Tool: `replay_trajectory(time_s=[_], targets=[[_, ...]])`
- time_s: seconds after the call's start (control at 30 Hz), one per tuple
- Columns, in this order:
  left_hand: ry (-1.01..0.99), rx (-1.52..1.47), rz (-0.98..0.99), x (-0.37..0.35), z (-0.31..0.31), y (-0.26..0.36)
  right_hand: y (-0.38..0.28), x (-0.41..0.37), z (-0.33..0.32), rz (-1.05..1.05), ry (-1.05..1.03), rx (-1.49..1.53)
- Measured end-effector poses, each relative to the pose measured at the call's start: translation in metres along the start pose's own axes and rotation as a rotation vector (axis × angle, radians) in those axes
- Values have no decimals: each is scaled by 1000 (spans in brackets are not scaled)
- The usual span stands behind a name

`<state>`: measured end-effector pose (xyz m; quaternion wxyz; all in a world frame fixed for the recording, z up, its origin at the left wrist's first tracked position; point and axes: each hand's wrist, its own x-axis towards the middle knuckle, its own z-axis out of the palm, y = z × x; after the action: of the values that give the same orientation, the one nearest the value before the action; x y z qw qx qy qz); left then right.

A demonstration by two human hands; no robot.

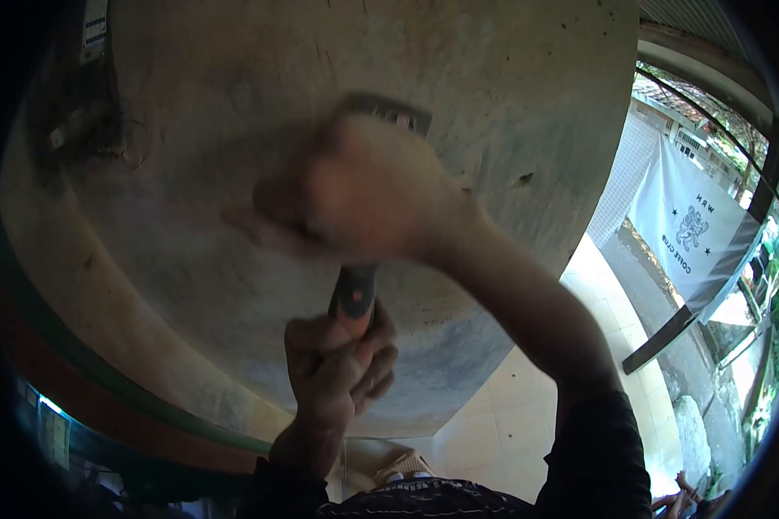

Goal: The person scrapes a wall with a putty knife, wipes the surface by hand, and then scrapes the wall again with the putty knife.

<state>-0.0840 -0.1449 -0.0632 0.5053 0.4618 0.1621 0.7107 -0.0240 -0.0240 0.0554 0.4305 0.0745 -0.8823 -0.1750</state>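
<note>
My left hand point(337, 359) is closed around the black-and-orange handle of a scraper point(356, 298), low in the middle of the view. Its wide dark blade, with light lettering on it, shows above my right hand, close to a stained, grey-brown plastered wall point(511, 104). My right hand point(372, 186) passes in front of the tool and hides the part between handle and blade. Motion smears its fingers, which point left, so I cannot make out whether they grip anything.
A dark fixture with loose wires point(91, 125) is on the wall at upper left. Pale floor tiles point(511, 394) lie below. On the right hangs a white printed banner point(692, 221) by a dark post. Part of another person point(688, 497) shows at bottom right.
</note>
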Motion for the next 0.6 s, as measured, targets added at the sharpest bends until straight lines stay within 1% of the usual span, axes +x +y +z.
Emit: replay_trajectory(time_s=[0.07,0.13,0.17,0.2,0.23,0.27,0.33,0.37,0.43,0.5,0.57,0.6], targets=[[92,36,25,-18,4,-10,-13,-11,5,-31,4,-2],[75,52,38,-14,2,-11,-12,-15,10,-46,7,-36],[133,37,20,-9,5,-5,-6,-11,9,-49,7,-36],[197,22,-5,-3,5,-1,1,-3,6,-52,64,-97],[113,11,-16,5,-5,4,3,0,5,-46,119,-148],[125,13,-25,4,-2,1,2,-2,5,-38,119,-137],[197,34,-5,1,5,-8,-1,-5,3,30,-71,45],[152,13,-16,-9,2,-13,-6,-11,8,27,-77,56],[175,-14,-29,-19,0,-17,-13,-23,16,-1,-181,32],[193,-35,-49,-12,5,-8,-4,-13,7,8,-158,59],[160,-126,-80,-3,7,6,0,-5,0,27,-144,109],[171,-127,-86,-5,7,3,0,-1,-3,44,-149,93]])
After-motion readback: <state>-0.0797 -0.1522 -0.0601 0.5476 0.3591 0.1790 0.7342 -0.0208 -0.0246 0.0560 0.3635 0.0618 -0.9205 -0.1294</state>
